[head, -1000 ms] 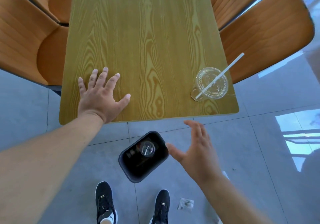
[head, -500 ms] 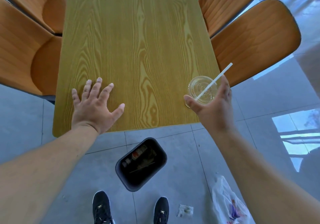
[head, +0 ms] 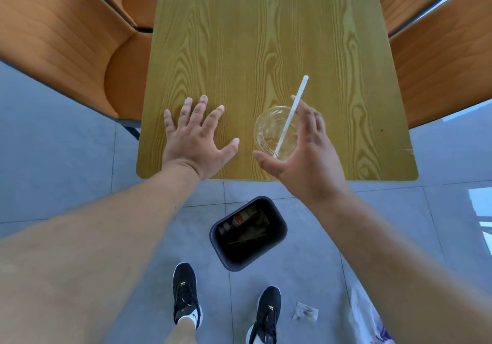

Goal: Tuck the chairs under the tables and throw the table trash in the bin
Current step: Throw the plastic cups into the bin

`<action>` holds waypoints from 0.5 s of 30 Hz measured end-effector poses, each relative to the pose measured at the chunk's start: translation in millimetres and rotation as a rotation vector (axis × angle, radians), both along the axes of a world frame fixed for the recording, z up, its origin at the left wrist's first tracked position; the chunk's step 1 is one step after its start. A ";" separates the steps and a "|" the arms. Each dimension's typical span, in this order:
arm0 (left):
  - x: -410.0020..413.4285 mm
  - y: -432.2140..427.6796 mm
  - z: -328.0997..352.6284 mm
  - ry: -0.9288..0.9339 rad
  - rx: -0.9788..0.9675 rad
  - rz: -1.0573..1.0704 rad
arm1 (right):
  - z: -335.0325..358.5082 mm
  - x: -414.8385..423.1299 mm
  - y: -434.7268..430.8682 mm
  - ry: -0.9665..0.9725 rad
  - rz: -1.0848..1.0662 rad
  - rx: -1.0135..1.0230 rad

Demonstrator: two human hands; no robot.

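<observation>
While in right hand (head: 308, 157), one cup (head: 269, 129)

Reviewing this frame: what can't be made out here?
Head view:
- plastic cup: side hidden by the right hand; lifted or resting, unclear.
- bin: items inside dark, too small to name.
- chairs: cut off by frame edges.
- white bag: cut off by bottom edge and the right forearm.

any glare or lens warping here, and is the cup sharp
Head view: the wide lens bows the table edges and swells the forearms; head view, right edge: window glare on the floor; the clear cup in the right hand looks slightly soft.
</observation>
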State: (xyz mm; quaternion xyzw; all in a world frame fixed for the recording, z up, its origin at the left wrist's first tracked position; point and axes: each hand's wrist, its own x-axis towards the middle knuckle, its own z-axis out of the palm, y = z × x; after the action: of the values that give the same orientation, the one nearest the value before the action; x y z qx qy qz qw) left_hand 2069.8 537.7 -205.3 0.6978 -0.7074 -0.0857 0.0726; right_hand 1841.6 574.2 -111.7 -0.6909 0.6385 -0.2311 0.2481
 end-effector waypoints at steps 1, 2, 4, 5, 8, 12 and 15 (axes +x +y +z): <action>-0.2 -0.2 -0.2 0.002 0.003 0.000 | 0.1 -0.4 0.5 -0.008 -0.006 0.001; -0.1 -0.1 -0.6 0.004 0.005 0.000 | 0.1 -1.3 1.5 -0.013 -0.007 0.004; 0.3 -0.1 -0.7 0.005 0.004 -0.001 | 0.6 -3.3 6.4 -0.005 0.009 0.015; 0.3 -0.1 -0.6 0.003 0.002 -0.002 | 0.9 -3.3 11.5 0.004 0.024 0.022; 0.6 0.0 0.2 0.007 0.005 -0.004 | 0.0 -2.1 38.6 0.014 0.089 0.016; 0.7 0.2 0.3 0.018 0.006 -0.005 | -5.5 -2.1 83.5 0.002 0.147 0.007; 0.6 -0.2 0.8 0.015 0.004 -0.005 | -13.2 1.2 110.2 0.010 0.159 0.072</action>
State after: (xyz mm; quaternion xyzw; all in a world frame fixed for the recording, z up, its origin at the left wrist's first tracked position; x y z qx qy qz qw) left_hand 2070.4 537.5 -204.5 0.6954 -0.7085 -0.0924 0.0762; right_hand 1842.8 684.4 -124.9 -0.7312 0.5909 -0.1841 0.2869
